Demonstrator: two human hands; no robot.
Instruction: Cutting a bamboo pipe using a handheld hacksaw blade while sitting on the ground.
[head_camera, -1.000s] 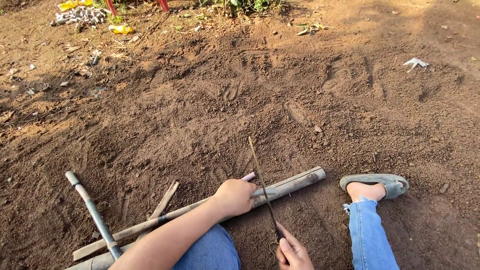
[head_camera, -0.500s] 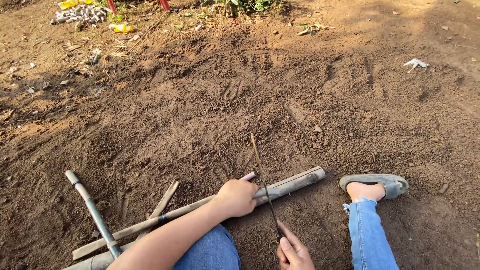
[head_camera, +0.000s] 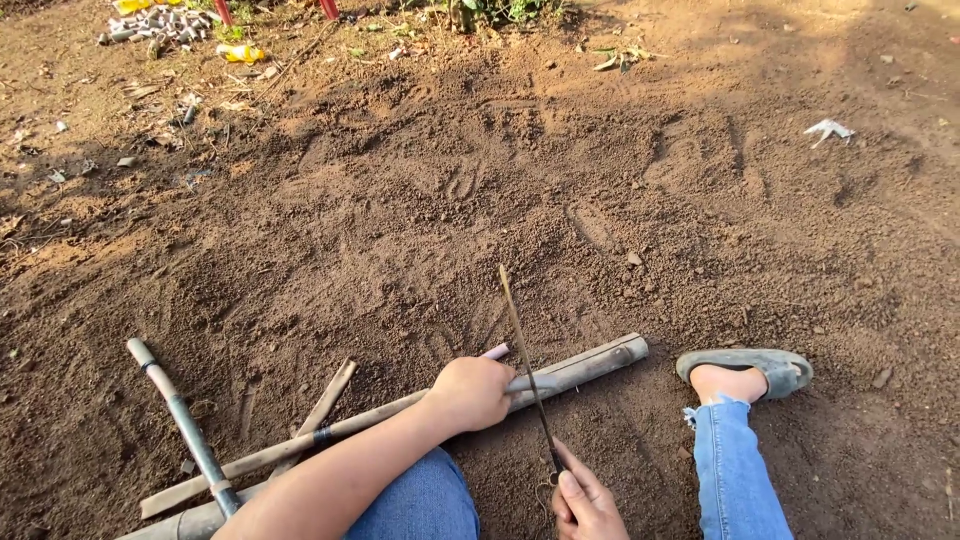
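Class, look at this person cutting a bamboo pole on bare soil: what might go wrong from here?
1. The left hand grips the bamboo pole right beside the thin blade; a slip might cut the fingers.
2. The pole lies on loose soil, unclamped, so it may roll or shift.
3. The right hand holds only the blade's end; it might twist sideways.

left hand curled shut, arm stretched forward | right hand low and close in, fingers pinched | right foot out front

Single head-worn view, looking steeply down, close over bare soil
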